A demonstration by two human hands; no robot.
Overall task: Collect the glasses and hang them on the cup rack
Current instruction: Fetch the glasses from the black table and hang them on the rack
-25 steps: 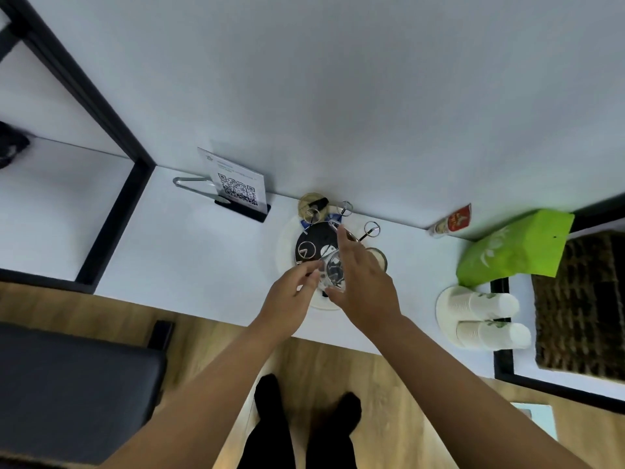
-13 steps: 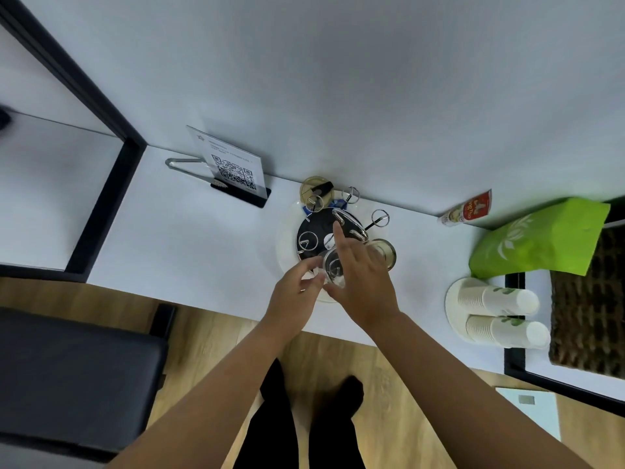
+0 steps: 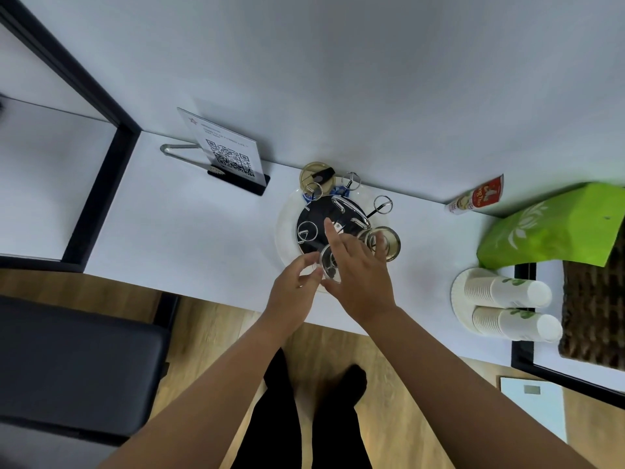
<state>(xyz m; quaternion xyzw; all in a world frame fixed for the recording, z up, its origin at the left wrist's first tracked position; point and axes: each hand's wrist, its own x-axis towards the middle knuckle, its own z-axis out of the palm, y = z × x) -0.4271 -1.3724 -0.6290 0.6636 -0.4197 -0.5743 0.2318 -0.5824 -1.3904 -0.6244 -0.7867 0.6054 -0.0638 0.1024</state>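
A cup rack [image 3: 313, 218] with a black round base and chrome ring-tipped prongs stands on a white plate [image 3: 285, 231] by the wall. A clear glass [image 3: 328, 265] sits at the rack's front edge, mouth toward me. My left hand [image 3: 294, 292] pinches its left rim with thumb and forefinger. My right hand [image 3: 360, 279] lies over its right side with fingers spread and the forefinger stretched over the base. A second glass [image 3: 384, 243] hangs on the right prong, partly behind my fingers. A third glass [image 3: 316, 176] hangs at the back left.
A QR-code sign in a black stand [image 3: 233, 157] and metal tongs [image 3: 176, 150] lie to the left. On the right are a green bag [image 3: 551, 228], a red packet [image 3: 477, 198], stacked paper cups [image 3: 507, 306] and a woven basket [image 3: 595, 309]. A black stool [image 3: 74, 367] stands at lower left.
The fingers of my right hand have spread apart from the glass they were closed around. My left hand stays at the glass's rim. The view has shifted slightly.
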